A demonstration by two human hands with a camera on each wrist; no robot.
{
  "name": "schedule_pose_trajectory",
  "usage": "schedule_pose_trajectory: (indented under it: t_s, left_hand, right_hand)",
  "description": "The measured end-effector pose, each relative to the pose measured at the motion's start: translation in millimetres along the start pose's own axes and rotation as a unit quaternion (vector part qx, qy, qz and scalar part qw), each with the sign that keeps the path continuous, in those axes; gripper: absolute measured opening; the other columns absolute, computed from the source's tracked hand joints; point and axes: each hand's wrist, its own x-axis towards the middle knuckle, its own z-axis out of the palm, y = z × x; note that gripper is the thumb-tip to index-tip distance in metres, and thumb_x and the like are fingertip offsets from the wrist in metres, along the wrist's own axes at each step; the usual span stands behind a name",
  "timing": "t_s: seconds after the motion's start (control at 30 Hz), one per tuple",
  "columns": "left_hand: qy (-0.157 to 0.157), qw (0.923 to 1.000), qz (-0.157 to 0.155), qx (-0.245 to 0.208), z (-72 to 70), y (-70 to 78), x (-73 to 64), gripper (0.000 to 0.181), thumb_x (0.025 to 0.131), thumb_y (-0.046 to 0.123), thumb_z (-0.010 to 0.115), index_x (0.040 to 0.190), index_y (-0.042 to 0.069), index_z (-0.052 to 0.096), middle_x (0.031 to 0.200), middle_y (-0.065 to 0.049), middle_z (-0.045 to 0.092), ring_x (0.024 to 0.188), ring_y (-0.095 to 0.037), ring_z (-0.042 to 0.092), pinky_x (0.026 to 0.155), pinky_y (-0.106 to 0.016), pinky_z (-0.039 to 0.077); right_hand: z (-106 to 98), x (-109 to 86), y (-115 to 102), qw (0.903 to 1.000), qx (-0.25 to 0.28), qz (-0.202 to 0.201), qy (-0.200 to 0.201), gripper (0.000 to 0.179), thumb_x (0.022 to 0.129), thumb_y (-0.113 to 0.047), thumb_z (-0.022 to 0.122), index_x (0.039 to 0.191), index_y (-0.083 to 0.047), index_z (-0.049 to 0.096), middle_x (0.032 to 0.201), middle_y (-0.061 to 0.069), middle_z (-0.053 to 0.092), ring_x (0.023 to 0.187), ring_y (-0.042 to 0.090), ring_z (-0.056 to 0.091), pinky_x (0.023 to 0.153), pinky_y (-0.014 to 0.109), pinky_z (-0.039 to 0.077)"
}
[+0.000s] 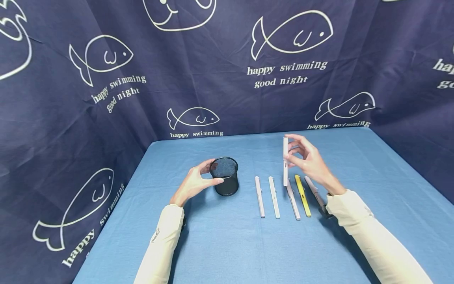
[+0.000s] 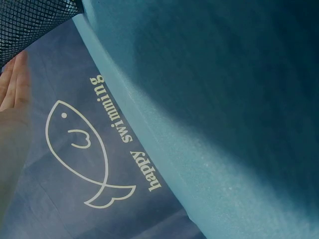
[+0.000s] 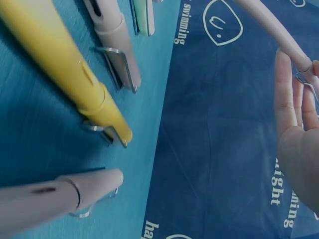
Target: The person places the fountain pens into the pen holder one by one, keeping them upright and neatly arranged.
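Observation:
At the left of the table, my left hand (image 1: 194,182) holds a black mesh pen cup (image 1: 229,186) by its side, thumb in front and fingers behind. The cup's mouth faces up, and a corner of its mesh (image 2: 30,25) shows in the left wrist view. My right hand (image 1: 309,161) pinches a pale pink pen (image 1: 285,171) between thumb and fingers. That pen is held upright above the row of pens, its metal clip turned towards the palm in the right wrist view.
Several pens lie side by side on the blue tablecloth (image 1: 220,244): a pale pink one (image 1: 260,197), a whitish one (image 1: 274,199), a pinkish one (image 1: 293,203), a yellow one (image 1: 303,196) and a greyish one (image 1: 315,192) under the right wrist. A dark blue fish-print curtain (image 1: 227,79) stands behind.

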Motion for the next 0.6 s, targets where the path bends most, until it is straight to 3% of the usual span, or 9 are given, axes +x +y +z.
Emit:
schedule_pose_trajectory:
  t_s: [0.6]
  left_hand:
    - [0.001, 1.0, -0.004, 0.0, -0.4, 0.6, 0.2, 0.082, 0.08, 0.042, 0.09, 0.15, 0.016, 0.055, 0.135, -0.005, 0.065, 0.127, -0.027, 0.059, 0.109, -0.056, 0.043]
  right_hand:
    - [27.9, 9.9, 2.2, 0.9999, 0.002, 0.007, -0.013, 0.056, 0.096, 0.013, 0.063, 0.148, 0.003, 0.047, 0.109, 0.022, 0.056, 0.09, 0.018, 0.064, 0.064, 0.037, 0.063]
